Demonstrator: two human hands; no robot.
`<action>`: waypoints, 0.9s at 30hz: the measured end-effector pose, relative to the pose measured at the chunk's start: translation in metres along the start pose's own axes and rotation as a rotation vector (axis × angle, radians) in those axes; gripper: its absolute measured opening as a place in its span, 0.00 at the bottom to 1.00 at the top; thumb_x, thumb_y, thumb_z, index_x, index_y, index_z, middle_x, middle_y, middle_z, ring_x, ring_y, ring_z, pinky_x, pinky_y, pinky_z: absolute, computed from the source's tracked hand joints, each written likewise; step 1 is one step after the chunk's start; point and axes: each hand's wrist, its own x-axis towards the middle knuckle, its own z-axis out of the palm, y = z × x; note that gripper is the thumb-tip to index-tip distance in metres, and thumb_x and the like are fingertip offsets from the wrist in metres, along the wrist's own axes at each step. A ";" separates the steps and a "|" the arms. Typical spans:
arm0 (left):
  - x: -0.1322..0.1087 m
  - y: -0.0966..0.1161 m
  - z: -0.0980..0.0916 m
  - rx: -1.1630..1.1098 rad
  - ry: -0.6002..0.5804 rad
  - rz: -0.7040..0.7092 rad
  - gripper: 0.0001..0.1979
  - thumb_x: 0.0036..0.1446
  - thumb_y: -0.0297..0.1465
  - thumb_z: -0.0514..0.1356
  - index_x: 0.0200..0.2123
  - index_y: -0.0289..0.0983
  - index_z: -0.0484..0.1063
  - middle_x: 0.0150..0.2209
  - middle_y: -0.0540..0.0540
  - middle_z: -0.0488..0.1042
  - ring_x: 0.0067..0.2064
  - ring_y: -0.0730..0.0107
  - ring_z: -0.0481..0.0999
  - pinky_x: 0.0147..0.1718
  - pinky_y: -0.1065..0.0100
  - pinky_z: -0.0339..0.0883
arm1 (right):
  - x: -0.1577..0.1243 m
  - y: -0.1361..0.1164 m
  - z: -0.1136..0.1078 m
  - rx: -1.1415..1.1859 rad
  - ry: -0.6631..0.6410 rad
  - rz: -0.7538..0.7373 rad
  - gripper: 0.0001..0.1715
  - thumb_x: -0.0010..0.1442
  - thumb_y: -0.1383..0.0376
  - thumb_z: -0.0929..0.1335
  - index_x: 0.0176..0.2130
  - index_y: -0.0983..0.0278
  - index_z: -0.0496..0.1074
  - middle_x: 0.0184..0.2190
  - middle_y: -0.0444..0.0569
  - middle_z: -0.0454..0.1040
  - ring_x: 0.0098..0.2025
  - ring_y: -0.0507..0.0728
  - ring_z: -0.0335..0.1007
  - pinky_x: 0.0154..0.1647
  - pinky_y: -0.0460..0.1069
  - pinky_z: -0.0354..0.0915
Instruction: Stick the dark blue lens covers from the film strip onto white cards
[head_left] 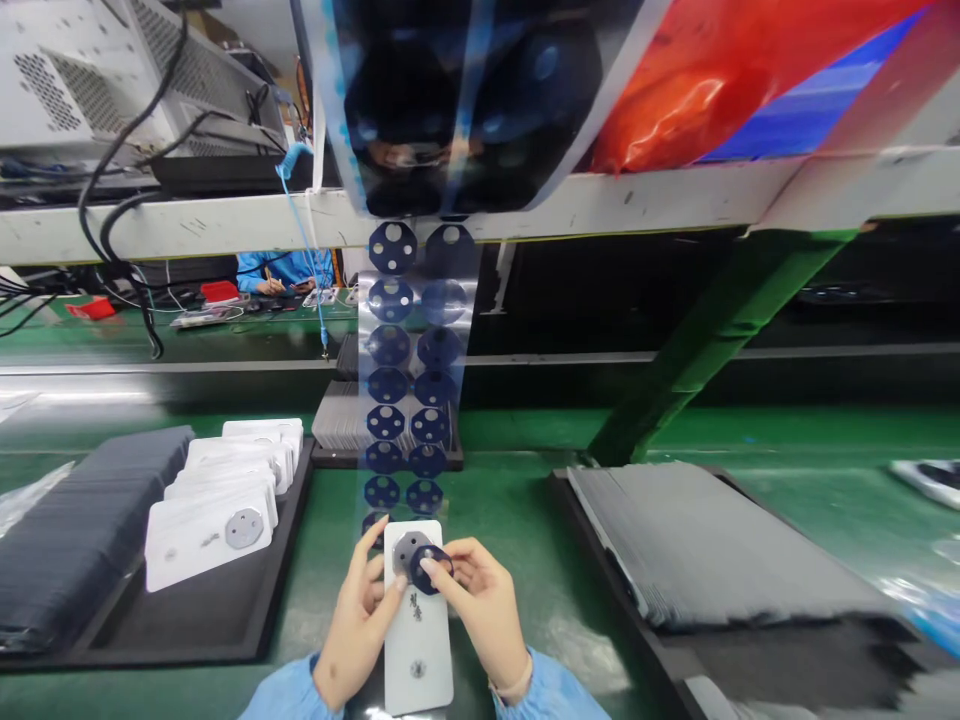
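one white panel at the lower centre of the frame, directly between left hand and right hand. gripped along its left edge by the left hand, with thumb on the front face and forefinger near the upper corner. pinching a dark blue disc between right thumb and forefinger, overlapping the lower right of the panel's grey circle. just above the panel, a clear strip of similar discs, running down from top centre. at left on the green bench, a black tray with more white panels and dark sheets. at right, a tray of grey sheets.
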 end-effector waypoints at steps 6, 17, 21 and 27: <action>0.002 -0.012 -0.004 0.017 -0.063 -0.048 0.30 0.59 0.39 0.61 0.61 0.43 0.51 0.53 0.37 0.73 0.40 0.60 0.80 0.37 0.65 0.73 | 0.000 -0.005 0.000 -0.158 0.047 -0.051 0.16 0.46 0.56 0.75 0.27 0.64 0.71 0.21 0.43 0.69 0.22 0.50 0.58 0.24 0.46 0.59; -0.002 -0.007 -0.001 0.017 -0.079 -0.032 0.28 0.59 0.39 0.61 0.59 0.43 0.54 0.54 0.35 0.72 0.43 0.55 0.79 0.33 0.65 0.73 | -0.003 -0.005 0.000 -0.201 0.074 -0.067 0.16 0.47 0.56 0.75 0.24 0.64 0.71 0.21 0.42 0.66 0.22 0.50 0.55 0.25 0.46 0.57; -0.002 -0.008 -0.001 0.023 -0.083 -0.022 0.27 0.60 0.38 0.60 0.59 0.43 0.53 0.56 0.35 0.70 0.44 0.55 0.79 0.33 0.65 0.73 | -0.003 -0.005 0.001 -0.199 0.083 -0.059 0.17 0.46 0.56 0.75 0.23 0.64 0.70 0.19 0.40 0.63 0.22 0.50 0.54 0.25 0.46 0.55; -0.003 -0.011 -0.002 0.022 -0.088 -0.024 0.27 0.60 0.38 0.60 0.58 0.44 0.53 0.57 0.35 0.69 0.44 0.55 0.79 0.34 0.65 0.73 | -0.004 -0.004 0.001 -0.175 0.091 -0.046 0.18 0.46 0.55 0.76 0.22 0.64 0.69 0.18 0.39 0.61 0.22 0.50 0.53 0.24 0.46 0.54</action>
